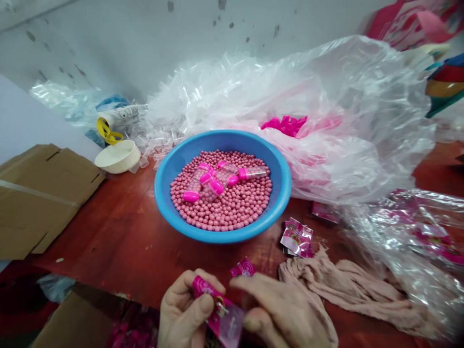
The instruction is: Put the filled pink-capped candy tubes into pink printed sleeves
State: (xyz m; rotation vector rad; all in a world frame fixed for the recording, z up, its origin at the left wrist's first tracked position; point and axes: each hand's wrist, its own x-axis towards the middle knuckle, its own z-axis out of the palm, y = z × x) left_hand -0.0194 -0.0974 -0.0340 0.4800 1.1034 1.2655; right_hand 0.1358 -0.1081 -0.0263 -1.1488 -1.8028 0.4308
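My left hand (188,309) is closed on a small pink printed packet (217,309) with a clear lower part, pinched between thumb and fingers at the table's front edge. My right hand (286,309), blurred by motion, is at the packet's right side with forefinger and thumb apart; whether it touches the packet I cannot tell. Just beyond its forefinger shows a pink printed piece (242,267), partly hidden. Ahead stands a blue basin (221,235) of pink beads (232,212), with several clear tubes (213,188) with bright pink ends lying on top.
To the right lie pink printed packets (297,237), a beige cloth (348,280) and a clear plastic bag (398,241). Large plastic bags (348,87) fill the back. At left are a white bowl (118,157), yellow tape (108,131) and folded cardboard (47,193).
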